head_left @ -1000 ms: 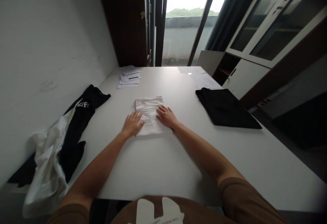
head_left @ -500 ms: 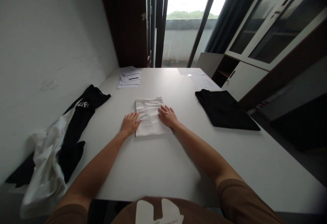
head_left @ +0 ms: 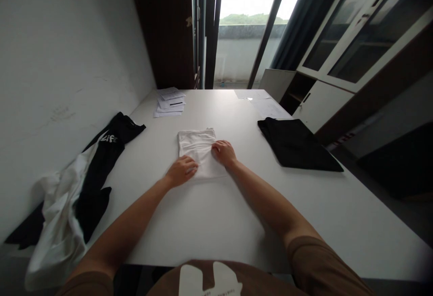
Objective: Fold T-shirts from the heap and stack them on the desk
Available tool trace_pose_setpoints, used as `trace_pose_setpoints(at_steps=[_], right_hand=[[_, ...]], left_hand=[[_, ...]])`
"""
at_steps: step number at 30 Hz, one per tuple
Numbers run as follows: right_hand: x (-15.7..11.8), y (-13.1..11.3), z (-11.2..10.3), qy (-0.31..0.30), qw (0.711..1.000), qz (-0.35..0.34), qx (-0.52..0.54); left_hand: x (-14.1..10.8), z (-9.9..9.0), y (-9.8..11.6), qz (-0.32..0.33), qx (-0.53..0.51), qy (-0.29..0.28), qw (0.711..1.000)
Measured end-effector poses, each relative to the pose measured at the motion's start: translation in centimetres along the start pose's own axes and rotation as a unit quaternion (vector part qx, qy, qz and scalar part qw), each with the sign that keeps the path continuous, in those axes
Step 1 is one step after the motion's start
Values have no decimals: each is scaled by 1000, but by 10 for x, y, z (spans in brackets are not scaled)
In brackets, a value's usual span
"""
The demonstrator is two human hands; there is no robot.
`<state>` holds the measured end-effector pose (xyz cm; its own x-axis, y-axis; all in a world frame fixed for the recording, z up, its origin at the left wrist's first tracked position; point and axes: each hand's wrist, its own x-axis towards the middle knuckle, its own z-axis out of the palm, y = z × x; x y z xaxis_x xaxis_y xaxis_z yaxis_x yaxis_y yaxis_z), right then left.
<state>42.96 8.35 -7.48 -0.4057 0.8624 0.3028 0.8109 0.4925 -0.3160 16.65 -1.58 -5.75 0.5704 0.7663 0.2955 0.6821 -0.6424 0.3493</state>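
A folded white cloth (head_left: 199,145) lies flat near the middle of the white table, with wrinkles across its upper part. My left hand (head_left: 182,170) rests on its lower left corner, fingers apart and pointing right. At the cloth's right edge lies my right hand (head_left: 224,152), its fingers bent and close together against the fabric. Whether those fingertips pinch any fabric is too small to tell.
Black and white garments (head_left: 101,165) lie heaped along the left wall. A folded black cloth (head_left: 297,145) is on the right of the table (head_left: 209,224). Papers (head_left: 170,102) sit at the far left, more sheets (head_left: 267,107) at the far right.
My left hand has moved right, from the cloth's left edge onto its lower left part. The fingers of my right hand have drawn in and bent at the right edge.
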Motion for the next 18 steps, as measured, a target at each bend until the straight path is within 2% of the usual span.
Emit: trace_pose_setpoints(at_steps=[3, 9, 13, 16, 18], right_hand=[[-1, 4, 0, 18, 1000, 17, -7], [-2, -4, 7, -13, 996, -80, 25], [-1, -2, 7, 1, 998, -52, 24], [-2, 2, 2, 13, 999, -35, 26], [-3, 1, -1, 9, 996, -72, 50]], left_hand=[[0, -2, 16, 48, 5, -58, 997], [4, 1, 20, 58, 64, -108, 990], [6, 4, 23, 61, 79, -130, 986], [3, -3, 35, 71, 27, -161, 984], [-1, -11, 47, 71, -39, -203, 976]])
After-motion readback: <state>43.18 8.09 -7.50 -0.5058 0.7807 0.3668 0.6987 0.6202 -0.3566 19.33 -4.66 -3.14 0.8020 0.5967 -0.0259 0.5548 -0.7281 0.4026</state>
